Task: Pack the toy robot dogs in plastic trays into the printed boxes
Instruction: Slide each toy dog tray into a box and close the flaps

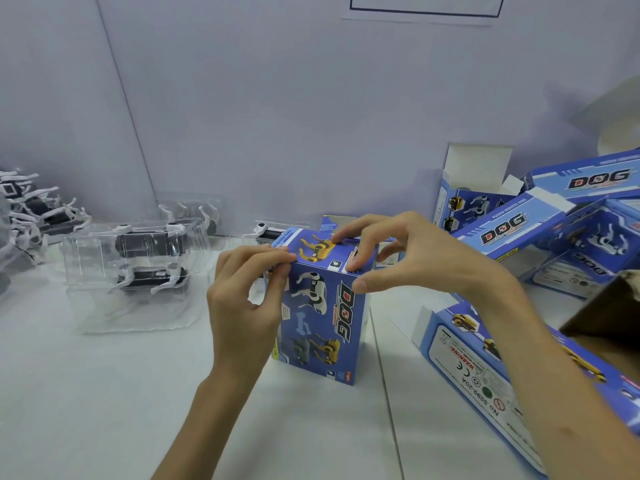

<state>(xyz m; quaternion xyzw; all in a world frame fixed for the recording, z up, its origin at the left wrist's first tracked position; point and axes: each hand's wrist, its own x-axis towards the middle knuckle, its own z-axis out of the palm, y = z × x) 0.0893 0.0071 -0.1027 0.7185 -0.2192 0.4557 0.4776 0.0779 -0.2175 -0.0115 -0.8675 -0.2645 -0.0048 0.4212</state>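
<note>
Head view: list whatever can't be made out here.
- Inside of the upright box: head view, hidden by its walls and by the left hand and right hand gripping its top.
- Lower-right box: head view, cut off by the right and bottom edges.
- Loose toy dogs far left: head view, blurred, cut by the left edge; count unclear.

Glossy printed cardboard box point(322, 306), clear shiny plastic trays point(131, 271), matt white table point(104, 393)
</note>
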